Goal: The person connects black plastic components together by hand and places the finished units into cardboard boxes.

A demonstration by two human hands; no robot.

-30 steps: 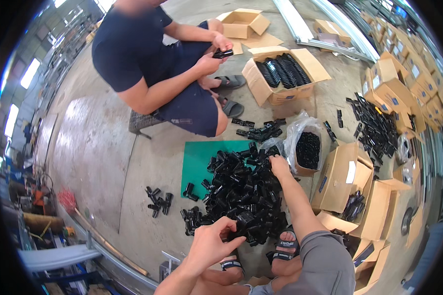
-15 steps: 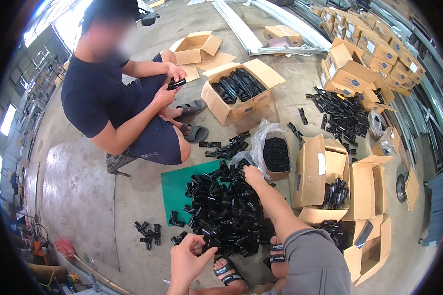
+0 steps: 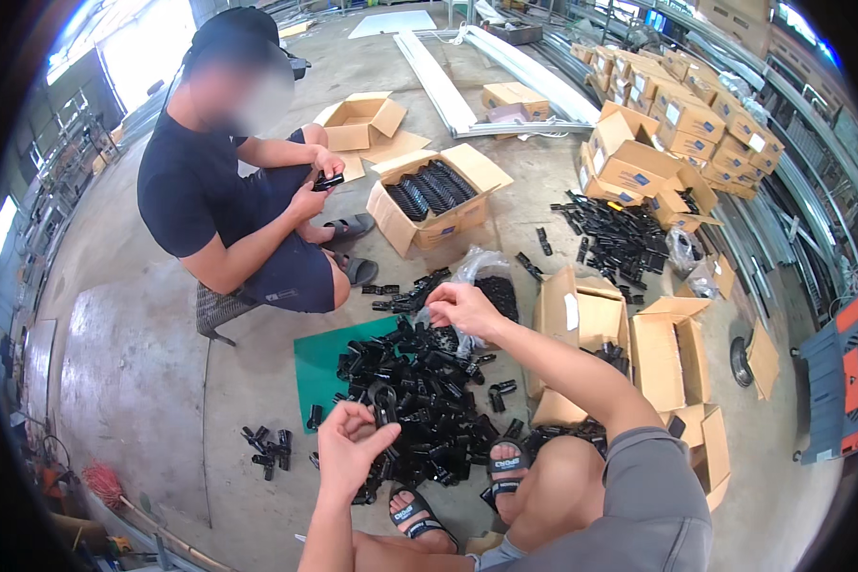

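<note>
My left hand (image 3: 351, 443) pinches a black plastic fitting (image 3: 384, 400) between thumb and fingers, above the near side of a large heap of like fittings (image 3: 439, 405). The heap lies partly on a green sheet (image 3: 316, 367). My right hand (image 3: 462, 310) is over the far side of the heap with its fingertips pressed together; whatever they hold is too small to make out. Just beyond it, a box of tiny black pieces (image 3: 498, 297) has a clear plastic bag (image 3: 477, 262) at its side. Across from me, a seated person holds another black fitting (image 3: 329, 181) in both hands.
An open carton (image 3: 439, 229) holds neat rows of black parts. Open cartons (image 3: 582, 334) stand at my right, with loose black parts (image 3: 610, 234) beyond. Stacked boxes (image 3: 686, 114) and long metal profiles fill the far right. A small group of fittings (image 3: 269, 448) lies at left.
My right hand has drawn back from beside the box of tiny pieces and risen over the heap. The left hand has lifted slightly, turning the fitting into clearer view. The whole view has shifted.
</note>
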